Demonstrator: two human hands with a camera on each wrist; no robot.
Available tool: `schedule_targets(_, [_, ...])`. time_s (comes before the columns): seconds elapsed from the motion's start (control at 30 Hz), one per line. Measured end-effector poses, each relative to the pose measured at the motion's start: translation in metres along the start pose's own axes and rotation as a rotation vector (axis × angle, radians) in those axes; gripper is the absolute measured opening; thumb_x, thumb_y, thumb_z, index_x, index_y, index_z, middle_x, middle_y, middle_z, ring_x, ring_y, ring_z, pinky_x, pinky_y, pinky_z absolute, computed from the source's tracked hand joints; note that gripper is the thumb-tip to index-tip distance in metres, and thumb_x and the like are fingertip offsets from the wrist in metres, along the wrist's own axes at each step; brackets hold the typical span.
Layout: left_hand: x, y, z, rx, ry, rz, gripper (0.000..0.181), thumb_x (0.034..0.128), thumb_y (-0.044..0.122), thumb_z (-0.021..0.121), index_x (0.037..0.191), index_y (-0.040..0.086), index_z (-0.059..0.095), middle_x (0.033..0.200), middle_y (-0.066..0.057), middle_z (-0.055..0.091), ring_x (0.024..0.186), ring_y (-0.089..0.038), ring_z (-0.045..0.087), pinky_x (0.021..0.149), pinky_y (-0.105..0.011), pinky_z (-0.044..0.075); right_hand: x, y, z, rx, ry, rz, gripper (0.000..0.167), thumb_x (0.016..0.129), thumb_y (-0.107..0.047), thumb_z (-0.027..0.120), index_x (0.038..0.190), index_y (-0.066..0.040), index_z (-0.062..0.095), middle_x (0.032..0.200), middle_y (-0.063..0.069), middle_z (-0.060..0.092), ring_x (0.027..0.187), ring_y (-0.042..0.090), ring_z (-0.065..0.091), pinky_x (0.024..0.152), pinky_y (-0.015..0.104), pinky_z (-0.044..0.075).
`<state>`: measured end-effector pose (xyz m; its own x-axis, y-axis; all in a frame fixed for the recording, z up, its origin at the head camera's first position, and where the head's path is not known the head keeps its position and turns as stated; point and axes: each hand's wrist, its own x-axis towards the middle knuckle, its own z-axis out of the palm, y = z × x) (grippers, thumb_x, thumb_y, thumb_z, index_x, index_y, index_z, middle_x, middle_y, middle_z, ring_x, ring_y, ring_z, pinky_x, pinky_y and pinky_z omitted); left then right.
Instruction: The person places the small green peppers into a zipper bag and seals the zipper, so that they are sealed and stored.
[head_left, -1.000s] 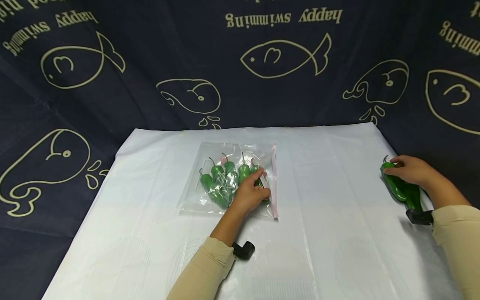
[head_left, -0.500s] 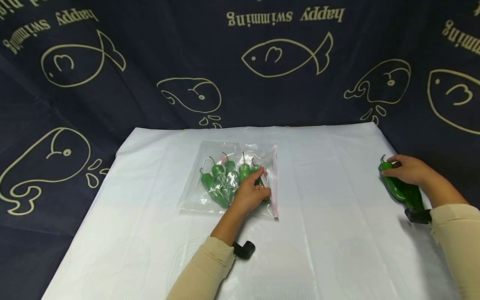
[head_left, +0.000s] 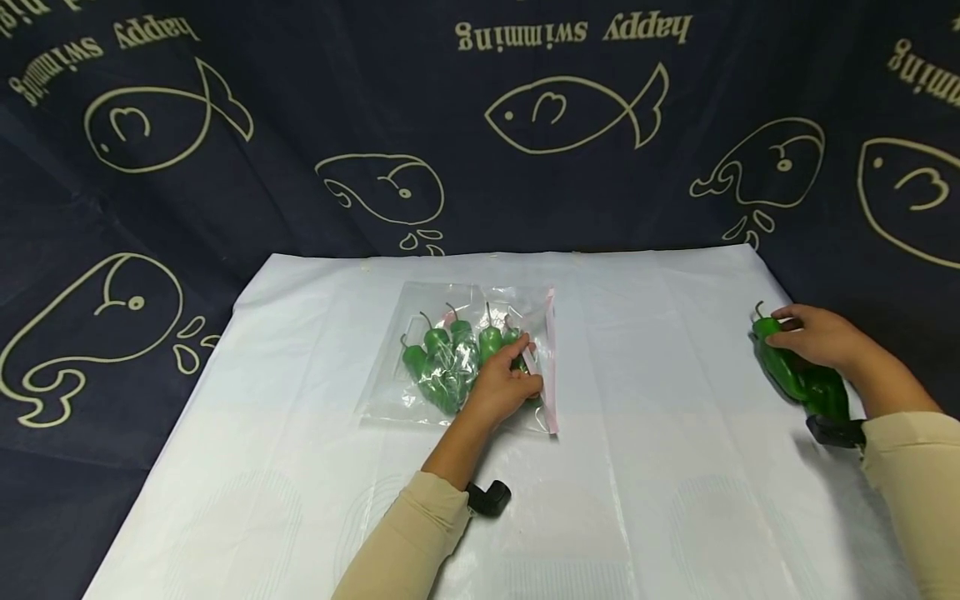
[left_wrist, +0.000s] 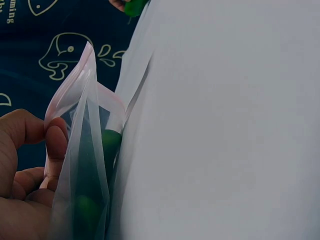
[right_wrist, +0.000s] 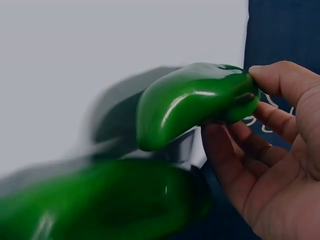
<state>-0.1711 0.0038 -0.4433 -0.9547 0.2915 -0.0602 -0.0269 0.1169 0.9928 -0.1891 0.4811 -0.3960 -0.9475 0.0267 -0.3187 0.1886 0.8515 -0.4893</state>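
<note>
A clear plastic zip bag (head_left: 381, 387) with a pink edge lies in the middle of the table in the head view. Several green peppers (head_left: 437, 342) lie inside, stems toward the far side. My left hand (head_left: 501, 383) pinches the bag near its pink edge (left_wrist: 75, 82); in the left wrist view that edge stands raised. At the table's right side, my right hand (head_left: 821, 337) holds one glossy green pepper (right_wrist: 192, 97) near its stem end, between thumb and fingers. A second green pepper (head_left: 827, 393) lies beside it, blurred and close in the right wrist view.
A white cloth (head_left: 645, 500) covers the table. Dark blue fabric (head_left: 585, 200) with fish and whale drawings hangs behind and at the sides. Each wrist wears a black device (head_left: 489, 498).
My right hand has tilted the held pepper and shifted it slightly left and away from me, showing more of the second pepper. My left hand stays at the bag's edge.
</note>
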Motion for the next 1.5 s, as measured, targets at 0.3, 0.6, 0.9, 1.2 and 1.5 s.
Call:
schedule_targets(0.3, [0.0, 0.001, 0.0, -0.023, -0.005, -0.001, 0.081, 0.0755, -0.005, 0.062, 0.152, 0.005, 0.038, 0.139, -0.009, 0.056, 0.055, -0.005, 0.045, 0.052, -0.02, 0.039, -0.002, -0.013, 0.005, 0.093, -0.028, -0.015, 0.068, 0.097, -0.023, 0.06, 0.142, 0.016, 0.028, 0.136, 0.042, 0.033, 0.103, 0.039, 0.056, 0.074, 0.042, 0.057])
schedule_targets(0.6, [0.0, 0.002, 0.0, -0.015, -0.006, -0.006, 0.081, 0.0755, -0.005, 0.062, 0.152, 0.006, 0.038, 0.132, -0.009, 0.06, 0.055, -0.006, 0.045, 0.053, -0.021, 0.039, -0.005, -0.032, 0.014, 0.132, -0.009, -0.058, 0.065, 0.097, -0.023, 0.06, 0.143, 0.013, 0.03, 0.137, 0.039, 0.034, 0.1, 0.034, 0.058, 0.076, 0.042, 0.058])
schedule_targets(0.9, [0.001, -0.001, 0.0, -0.023, 0.003, 0.002, 0.082, 0.075, -0.005, 0.062, 0.152, 0.005, 0.038, 0.134, -0.01, 0.059, 0.055, -0.005, 0.047, 0.053, -0.02, 0.04, -0.003, -0.061, 0.029, 0.168, 0.003, -0.091, 0.066, 0.098, -0.027, 0.06, 0.144, 0.01, 0.031, 0.141, 0.037, 0.034, 0.109, 0.04, 0.053, 0.076, 0.038, 0.058])
schedule_targets(1.2, [0.001, -0.002, 0.001, -0.022, 0.009, 0.005, 0.081, 0.0754, -0.005, 0.063, 0.152, 0.005, 0.039, 0.139, -0.008, 0.057, 0.057, -0.004, 0.049, 0.053, -0.019, 0.042, -0.01, -0.088, 0.042, 0.246, 0.025, -0.17, 0.065, 0.1, -0.022, 0.059, 0.147, 0.01, 0.029, 0.141, 0.036, 0.035, 0.117, 0.044, 0.051, 0.076, 0.034, 0.058])
schedule_targets(1.5, [0.001, -0.002, 0.0, -0.025, 0.013, 0.01, 0.081, 0.0745, -0.004, 0.063, 0.152, 0.006, 0.04, 0.134, -0.009, 0.06, 0.055, -0.005, 0.047, 0.052, -0.019, 0.04, -0.017, -0.122, 0.056, 0.269, 0.045, -0.258, 0.06, 0.099, -0.023, 0.062, 0.146, 0.005, 0.037, 0.135, 0.03, 0.047, 0.116, 0.043, 0.055, 0.075, 0.033, 0.058])
